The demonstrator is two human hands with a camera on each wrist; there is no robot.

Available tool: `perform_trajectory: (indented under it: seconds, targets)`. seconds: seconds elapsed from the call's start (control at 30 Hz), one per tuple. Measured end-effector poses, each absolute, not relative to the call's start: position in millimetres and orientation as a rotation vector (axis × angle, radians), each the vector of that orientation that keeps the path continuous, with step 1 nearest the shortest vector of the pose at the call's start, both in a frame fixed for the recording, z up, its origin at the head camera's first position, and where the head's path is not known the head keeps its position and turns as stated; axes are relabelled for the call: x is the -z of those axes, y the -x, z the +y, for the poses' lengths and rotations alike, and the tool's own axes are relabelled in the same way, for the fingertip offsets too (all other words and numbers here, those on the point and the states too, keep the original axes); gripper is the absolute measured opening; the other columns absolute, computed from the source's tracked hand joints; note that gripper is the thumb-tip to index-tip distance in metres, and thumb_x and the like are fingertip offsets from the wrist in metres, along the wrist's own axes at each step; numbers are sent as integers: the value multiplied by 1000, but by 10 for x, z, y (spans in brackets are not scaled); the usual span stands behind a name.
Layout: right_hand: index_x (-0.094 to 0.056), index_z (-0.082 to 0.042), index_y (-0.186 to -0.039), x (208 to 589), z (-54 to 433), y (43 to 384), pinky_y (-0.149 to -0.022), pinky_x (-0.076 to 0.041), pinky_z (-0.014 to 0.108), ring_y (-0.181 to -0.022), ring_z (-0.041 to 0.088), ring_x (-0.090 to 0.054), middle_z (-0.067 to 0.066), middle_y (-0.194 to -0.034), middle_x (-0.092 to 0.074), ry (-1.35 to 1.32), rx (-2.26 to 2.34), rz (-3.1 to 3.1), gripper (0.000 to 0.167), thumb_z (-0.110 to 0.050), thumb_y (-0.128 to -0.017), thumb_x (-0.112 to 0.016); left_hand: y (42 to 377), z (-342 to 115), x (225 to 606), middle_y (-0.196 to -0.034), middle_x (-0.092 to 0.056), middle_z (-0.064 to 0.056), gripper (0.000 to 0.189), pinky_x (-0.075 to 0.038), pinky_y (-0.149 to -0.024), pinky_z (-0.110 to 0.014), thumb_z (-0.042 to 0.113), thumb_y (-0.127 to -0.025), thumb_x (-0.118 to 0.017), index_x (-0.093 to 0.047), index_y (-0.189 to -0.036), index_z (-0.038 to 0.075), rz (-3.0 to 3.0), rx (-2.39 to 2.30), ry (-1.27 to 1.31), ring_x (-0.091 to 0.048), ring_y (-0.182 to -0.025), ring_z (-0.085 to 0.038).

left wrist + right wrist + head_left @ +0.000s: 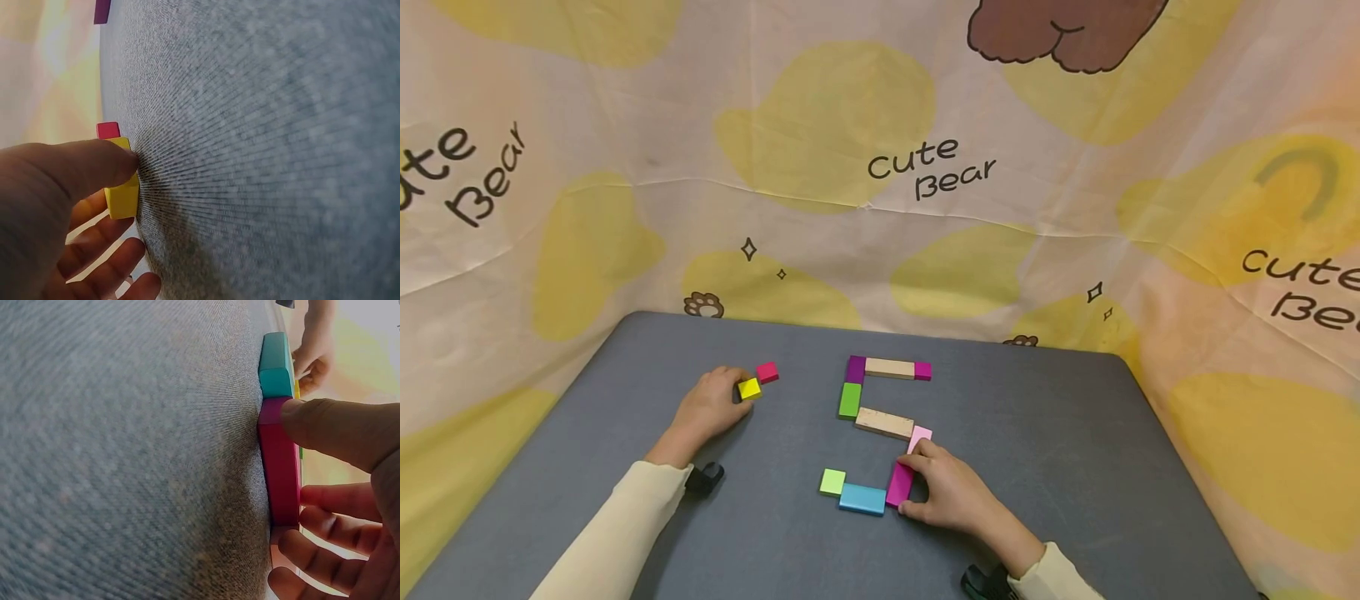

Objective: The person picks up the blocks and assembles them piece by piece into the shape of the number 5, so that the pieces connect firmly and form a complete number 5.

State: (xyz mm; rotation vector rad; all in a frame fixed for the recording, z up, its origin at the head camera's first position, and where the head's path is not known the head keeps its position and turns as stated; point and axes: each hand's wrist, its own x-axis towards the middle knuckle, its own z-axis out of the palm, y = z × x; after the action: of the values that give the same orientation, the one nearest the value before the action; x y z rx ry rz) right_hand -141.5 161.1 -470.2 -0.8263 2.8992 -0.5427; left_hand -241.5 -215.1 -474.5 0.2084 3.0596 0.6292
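My left hand (pixel 712 404) pinches a yellow block (pixel 124 203) between thumb and fingers, low at the grey tabletop. Just past it, a small red-pink cube (pixel 767 372) sits close to the yellow one. At the front of a figure of blocks, my right hand (pixel 951 487) holds a magenta block (pixel 899 483), its thumb at the near end and fingers at the far end. That block lies between a blue block (pixel 862 499) and a pale pink block (pixel 919 437), which the fingers partly cover. In the right wrist view, the blue block's end (pixel 276 381) meets the magenta one.
The figure continues with a light green cube (pixel 832 482), two bare wooden blocks (pixel 885 422), a green block (pixel 849 401), a purple block (pixel 856 369) and a small magenta cube (pixel 922 371) at the back. A printed cloth (pixel 820 250) hangs behind the grey table (pixel 1060 433).
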Motion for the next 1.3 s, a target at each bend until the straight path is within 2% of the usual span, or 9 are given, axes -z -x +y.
perform_trajectory:
  seconds: [0.3,0.57,1.3]
  targets:
    - [-68,-11,-117,4701,1610,1416,-62,-40,18,-76,4,-45,-4,-97,-55,807,550,2887,55,-39,-72,-80,2423,-2179,4765,-111,-61,-20,39,-46,-85,-53,20,-84,-70,-63,-117,1,3056,-653,-224,-56,-98,-36]
    - [-68,-11,-118,4704,1606,1426,-60,-39,17,-74,4,-44,-4,-96,-55,806,551,2867,55,-40,-72,-80,2287,-2150,4748,-109,-64,-18,38,-47,-84,-52,21,-81,-72,-66,-112,1,3094,-684,-269,-58,-97,-34]
    - [-68,-10,-118,4684,1599,1422,-57,-37,17,-72,4,-43,-3,-93,-54,790,556,2865,56,-39,-71,-80,2043,-1884,4780,-108,-65,-12,36,-48,-88,-49,19,-79,-74,-67,-112,5,3108,-733,-468,-60,-101,-31]
